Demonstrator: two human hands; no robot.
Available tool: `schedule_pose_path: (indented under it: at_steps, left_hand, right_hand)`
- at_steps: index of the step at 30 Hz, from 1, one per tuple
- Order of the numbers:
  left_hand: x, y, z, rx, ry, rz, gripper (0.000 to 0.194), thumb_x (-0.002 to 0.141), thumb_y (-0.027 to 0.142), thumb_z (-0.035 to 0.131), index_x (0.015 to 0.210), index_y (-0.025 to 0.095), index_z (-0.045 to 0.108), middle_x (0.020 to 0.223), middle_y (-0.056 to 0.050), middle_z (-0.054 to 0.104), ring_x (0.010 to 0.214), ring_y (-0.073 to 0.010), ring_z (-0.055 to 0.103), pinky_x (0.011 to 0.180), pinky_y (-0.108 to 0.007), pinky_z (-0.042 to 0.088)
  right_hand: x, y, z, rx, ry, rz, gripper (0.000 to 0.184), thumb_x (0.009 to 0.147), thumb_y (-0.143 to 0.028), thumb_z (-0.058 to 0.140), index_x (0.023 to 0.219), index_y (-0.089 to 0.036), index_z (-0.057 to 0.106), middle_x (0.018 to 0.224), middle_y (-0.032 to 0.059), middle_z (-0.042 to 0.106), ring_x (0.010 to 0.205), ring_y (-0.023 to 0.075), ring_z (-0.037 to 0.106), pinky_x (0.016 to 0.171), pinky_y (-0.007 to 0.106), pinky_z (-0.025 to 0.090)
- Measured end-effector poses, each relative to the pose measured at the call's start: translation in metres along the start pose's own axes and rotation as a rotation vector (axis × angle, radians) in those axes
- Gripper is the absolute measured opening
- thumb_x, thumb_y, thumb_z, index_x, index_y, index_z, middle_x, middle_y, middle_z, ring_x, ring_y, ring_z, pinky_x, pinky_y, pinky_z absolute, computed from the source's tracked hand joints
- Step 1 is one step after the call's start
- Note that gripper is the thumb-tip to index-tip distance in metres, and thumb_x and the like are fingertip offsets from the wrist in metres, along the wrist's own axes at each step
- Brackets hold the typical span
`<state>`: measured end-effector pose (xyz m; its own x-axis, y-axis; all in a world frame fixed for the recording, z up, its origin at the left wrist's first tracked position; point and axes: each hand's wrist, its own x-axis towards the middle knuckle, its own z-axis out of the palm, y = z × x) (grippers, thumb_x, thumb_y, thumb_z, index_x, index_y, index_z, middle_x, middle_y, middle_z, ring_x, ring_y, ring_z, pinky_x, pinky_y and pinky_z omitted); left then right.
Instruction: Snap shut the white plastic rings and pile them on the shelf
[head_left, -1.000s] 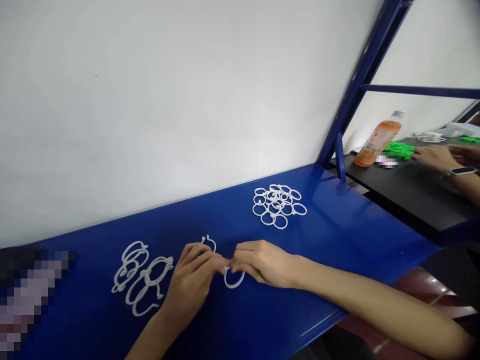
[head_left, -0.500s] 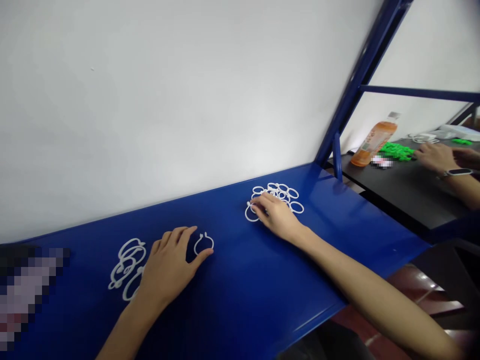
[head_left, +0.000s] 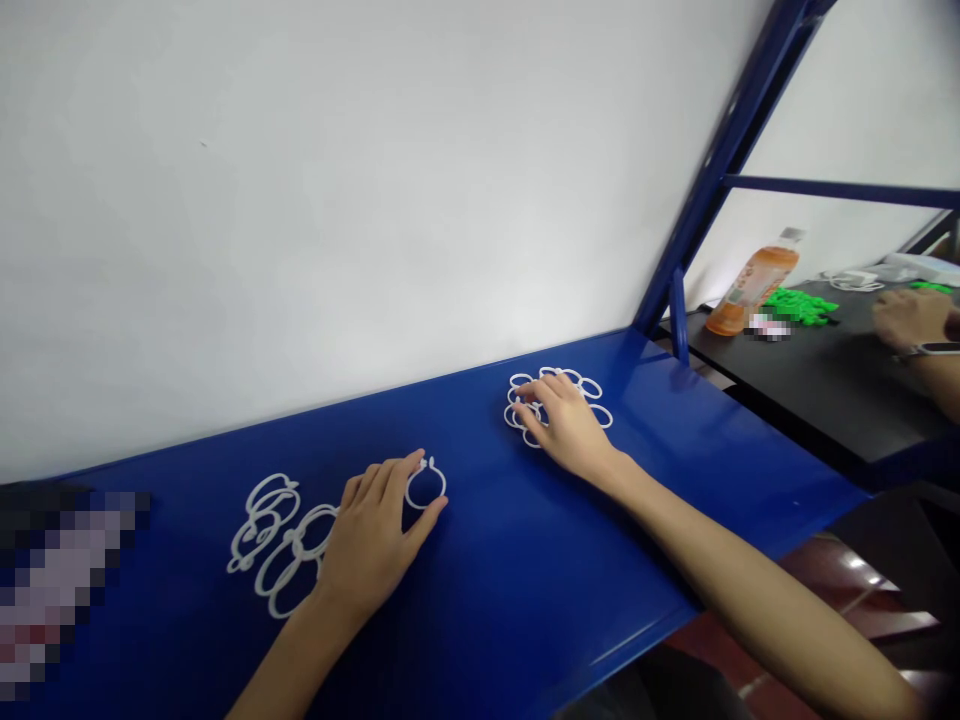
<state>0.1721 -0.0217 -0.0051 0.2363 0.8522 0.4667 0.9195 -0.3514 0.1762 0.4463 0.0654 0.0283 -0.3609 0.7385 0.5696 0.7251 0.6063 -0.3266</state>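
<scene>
My left hand (head_left: 371, 540) rests on the blue shelf (head_left: 480, 580), thumb and forefinger pinching a single white plastic ring (head_left: 425, 487) that lies flat. Left of that hand lies a group of white rings with open ends (head_left: 277, 540). My right hand (head_left: 566, 425) lies palm down on a pile of small closed white rings (head_left: 592, 400) further back, its fingers spread over them; whether it grips one is hidden.
A white wall runs behind the shelf. A blue upright post (head_left: 720, 170) stands at the right. Beyond it is a black table (head_left: 825, 380) with an orange bottle (head_left: 754, 280), green pieces (head_left: 799, 303) and another person's hand (head_left: 911, 320) wearing a wristband.
My hands were together holding a ring a second ago; they parted. The right hand reached back to the ring pile, and the left hand closed thumb and finger round the single ring.
</scene>
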Motion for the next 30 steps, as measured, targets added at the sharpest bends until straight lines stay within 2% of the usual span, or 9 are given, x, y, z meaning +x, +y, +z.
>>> schedule_pose_path:
  at_steps: [4, 7, 9, 12, 16, 21, 25, 30]
  left_hand:
    - [0.001, 0.011, -0.006, 0.014, 0.155, 0.091, 0.044, 0.092, 0.042, 0.06, 0.128, 0.018, 0.051, 0.111, -0.009, 0.067, 0.104, -0.0256, 0.063, 0.094, -0.042, 0.046]
    - [0.0, 0.02, -0.005, -0.024, 0.209, 0.182, 0.044, 0.091, 0.038, 0.064, 0.128, 0.018, 0.051, 0.109, -0.01, 0.067, 0.102, -0.0242, 0.063, 0.092, -0.039, 0.047]
    - [-0.001, 0.025, -0.003, -0.077, 0.207, 0.203, 0.046, 0.09, 0.036, 0.065, 0.13, 0.018, 0.049, 0.108, -0.009, 0.067, 0.101, -0.0233, 0.063, 0.09, -0.038, 0.049]
    - [-0.002, 0.029, 0.0, -0.227, 0.138, 0.132, 0.047, 0.091, 0.038, 0.063, 0.133, 0.022, 0.048, 0.105, -0.006, 0.066, 0.096, -0.0211, 0.065, 0.087, -0.037, 0.052]
    - [-0.001, 0.029, -0.001, -0.483, 0.023, -0.049, 0.031, 0.095, 0.04, 0.056, 0.122, 0.026, 0.056, 0.095, -0.001, 0.067, 0.086, -0.0161, 0.066, 0.08, -0.032, 0.055]
    - [0.003, 0.023, -0.004, -0.584, 0.023, -0.215, 0.024, 0.091, 0.042, 0.061, 0.108, 0.025, 0.064, 0.082, 0.002, 0.069, 0.072, -0.0141, 0.065, 0.07, -0.029, 0.053]
    - [0.005, 0.021, -0.004, -0.584, 0.028, -0.208, 0.018, 0.089, 0.04, 0.063, 0.098, 0.026, 0.068, 0.076, 0.003, 0.069, 0.066, -0.0141, 0.063, 0.067, -0.028, 0.052]
    - [0.002, 0.023, -0.006, -0.581, 0.045, -0.107, 0.011, 0.091, 0.029, 0.059, 0.088, 0.026, 0.068, 0.073, 0.005, 0.068, 0.067, -0.0128, 0.063, 0.068, -0.026, 0.05]
  right_hand:
    - [-0.014, -0.04, 0.004, 0.434, -0.287, -0.055, 0.024, 0.097, -0.037, 0.06, 0.113, -0.018, 0.06, 0.096, 0.0046, 0.067, 0.086, 0.0174, 0.063, 0.08, 0.032, 0.052]
    - [-0.022, -0.057, 0.015, 0.671, -0.448, 0.01, 0.019, 0.098, -0.034, 0.058, 0.109, -0.019, 0.058, 0.085, -0.0004, 0.066, 0.072, 0.0123, 0.062, 0.067, 0.025, 0.051]
    - [-0.025, -0.059, 0.021, 0.734, -0.448, 0.063, 0.012, 0.098, -0.029, 0.057, 0.103, -0.019, 0.057, 0.077, -0.0027, 0.064, 0.066, 0.0108, 0.06, 0.063, 0.023, 0.049]
    - [-0.025, -0.055, 0.027, 0.733, -0.387, 0.081, 0.006, 0.098, -0.025, 0.054, 0.099, -0.019, 0.056, 0.073, -0.0038, 0.061, 0.061, 0.0096, 0.057, 0.059, 0.021, 0.046]
    - [-0.024, -0.051, 0.025, 0.644, -0.342, 0.001, 0.003, 0.096, -0.02, 0.055, 0.098, -0.018, 0.057, 0.073, -0.0035, 0.059, 0.061, 0.0094, 0.055, 0.058, 0.021, 0.044]
    - [-0.025, -0.054, 0.021, 0.601, -0.321, -0.144, 0.005, 0.096, -0.02, 0.058, 0.097, -0.018, 0.062, 0.082, 0.0013, 0.062, 0.07, 0.0122, 0.058, 0.064, 0.024, 0.048]
    - [-0.027, -0.055, 0.021, 0.601, -0.313, -0.264, 0.01, 0.1, -0.02, 0.054, 0.095, -0.017, 0.062, 0.088, 0.0044, 0.066, 0.081, 0.0148, 0.06, 0.073, 0.026, 0.051]
    - [-0.029, -0.056, 0.02, 0.525, -0.306, -0.369, 0.019, 0.103, -0.023, 0.047, 0.096, -0.015, 0.062, 0.086, 0.0058, 0.063, 0.079, 0.0156, 0.056, 0.073, 0.027, 0.05]
